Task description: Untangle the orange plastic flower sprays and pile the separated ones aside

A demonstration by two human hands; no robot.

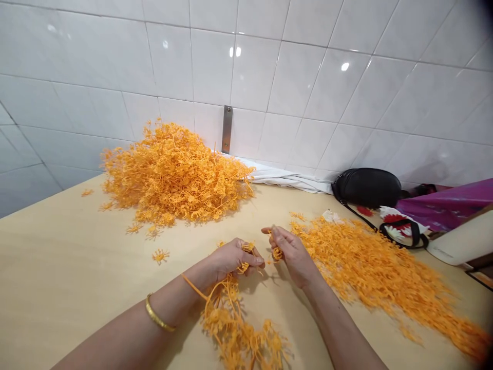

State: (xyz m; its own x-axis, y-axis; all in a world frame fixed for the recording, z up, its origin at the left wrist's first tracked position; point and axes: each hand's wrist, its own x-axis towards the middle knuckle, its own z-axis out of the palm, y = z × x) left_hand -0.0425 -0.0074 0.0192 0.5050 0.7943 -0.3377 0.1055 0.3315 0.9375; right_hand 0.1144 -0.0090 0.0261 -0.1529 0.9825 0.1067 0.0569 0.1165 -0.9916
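My left hand (239,257) is closed on an orange plastic flower sprig, with small branching heads poking out between its fingers. More of the branched orange sprigs (234,329) hang or lie just below that wrist; whether they join the held part I cannot tell. A short gap to the right, my right hand (288,252) pinches a small orange plastic piece (277,253) between thumb and fingers. Beyond my hands at the left rises a tall heap of tangled orange sprigs (177,174). To the right of my right hand spreads a flatter pile of small orange pieces (370,262).
Several loose orange bits (160,256) dot the pale table (77,267). A white cloth (288,177) runs along the tiled wall, below a metal bracket (227,129). At the right are a black bag (365,186), red and white flowers (396,226), purple material (447,203) and a cream cylinder (462,237).
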